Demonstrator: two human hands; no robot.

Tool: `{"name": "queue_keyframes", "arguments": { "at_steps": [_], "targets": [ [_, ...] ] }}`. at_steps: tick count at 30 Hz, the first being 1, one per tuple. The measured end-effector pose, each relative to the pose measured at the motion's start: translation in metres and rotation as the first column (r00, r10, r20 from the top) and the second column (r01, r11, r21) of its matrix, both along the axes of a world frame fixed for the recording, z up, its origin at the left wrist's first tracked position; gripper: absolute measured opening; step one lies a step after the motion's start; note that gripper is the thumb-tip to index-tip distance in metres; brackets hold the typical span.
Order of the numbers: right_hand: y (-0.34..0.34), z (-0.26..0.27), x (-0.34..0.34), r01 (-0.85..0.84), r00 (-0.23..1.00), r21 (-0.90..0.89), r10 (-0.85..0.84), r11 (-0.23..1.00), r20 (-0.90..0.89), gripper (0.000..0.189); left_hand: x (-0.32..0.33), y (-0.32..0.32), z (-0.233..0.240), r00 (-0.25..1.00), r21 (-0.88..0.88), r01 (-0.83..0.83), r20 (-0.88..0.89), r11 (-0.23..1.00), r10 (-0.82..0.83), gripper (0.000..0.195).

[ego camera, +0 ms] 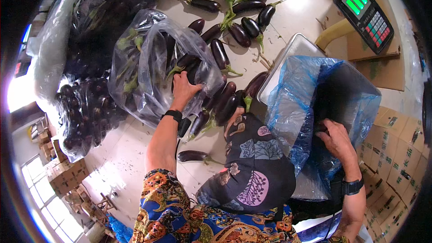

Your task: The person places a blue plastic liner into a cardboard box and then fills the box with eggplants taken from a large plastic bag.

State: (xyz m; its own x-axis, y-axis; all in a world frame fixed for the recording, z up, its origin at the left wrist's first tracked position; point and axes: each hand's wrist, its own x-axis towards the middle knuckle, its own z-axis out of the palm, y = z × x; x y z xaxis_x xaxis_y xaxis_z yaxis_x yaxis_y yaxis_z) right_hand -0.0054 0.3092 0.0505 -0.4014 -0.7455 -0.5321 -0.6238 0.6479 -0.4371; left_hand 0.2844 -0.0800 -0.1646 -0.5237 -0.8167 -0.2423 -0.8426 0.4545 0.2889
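Note:
My left hand point(184, 89) reaches into the mouth of a clear plastic bag point(152, 64), its fingers and thumb around a dark eggplant point(193, 74). Another eggplant point(186, 61) with a green stem lies just beyond the fingertips. More eggplants with green stems show through the bag's left side. On the right, my right hand point(335, 138) is inside a box lined with blue plastic film point(293, 84). Its fingers are bent toward the dark interior, and shadow hides whether they hold anything. The lined box rests on the metal platform of a digital scale point(275, 74).
Loose eggplants point(240, 35) are spread over the tiled floor point(111, 162) ahead. Large clear bags of eggplants point(87, 114) stand at left. The scale's display point(363, 15) rises at upper right. Stacked printed cardboard boxes point(388, 152) line the right. My patterned-cloth-covered knee point(256, 172) is between my arms.

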Motion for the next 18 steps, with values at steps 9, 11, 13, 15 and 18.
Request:
{"name": "queue_keyframes", "arguments": {
  "at_steps": [9, 11, 13, 15, 18],
  "targets": [
    [0.029, 0.010, 0.009, -0.055, 0.986, -0.119, 0.036, 0.991, -0.164, 0.031, 0.028, 0.031, -0.006, 0.966, -0.472, 0.139, -0.128, 0.871, -0.223, 0.061],
    [0.034, 0.010, -0.002, 0.007, 0.997, -0.247, -0.027, 0.969, -0.075, 0.028, 0.008, 0.064, 0.020, 0.940, -0.361, 0.145, -0.241, 0.921, -0.243, 0.053],
    [0.033, 0.009, -0.008, 0.110, 0.992, -0.312, -0.125, 0.944, -0.028, 0.022, 0.002, 0.099, 0.033, 0.881, 0.001, 0.237, -0.422, 0.971, -0.215, 0.052],
    [0.027, 0.019, -0.015, 0.187, 0.972, -0.361, -0.226, 0.914, -0.069, 0.020, 0.009, 0.118, 0.012, 0.904, 0.140, 0.352, -0.306, 0.926, -0.297, 0.054],
    [0.027, 0.021, -0.017, 0.260, 0.940, -0.437, -0.330, 0.861, -0.089, 0.016, 0.012, 0.138, -0.010, 0.925, 0.036, 0.369, -0.108, 0.929, -0.364, 0.056]
  ]
}}
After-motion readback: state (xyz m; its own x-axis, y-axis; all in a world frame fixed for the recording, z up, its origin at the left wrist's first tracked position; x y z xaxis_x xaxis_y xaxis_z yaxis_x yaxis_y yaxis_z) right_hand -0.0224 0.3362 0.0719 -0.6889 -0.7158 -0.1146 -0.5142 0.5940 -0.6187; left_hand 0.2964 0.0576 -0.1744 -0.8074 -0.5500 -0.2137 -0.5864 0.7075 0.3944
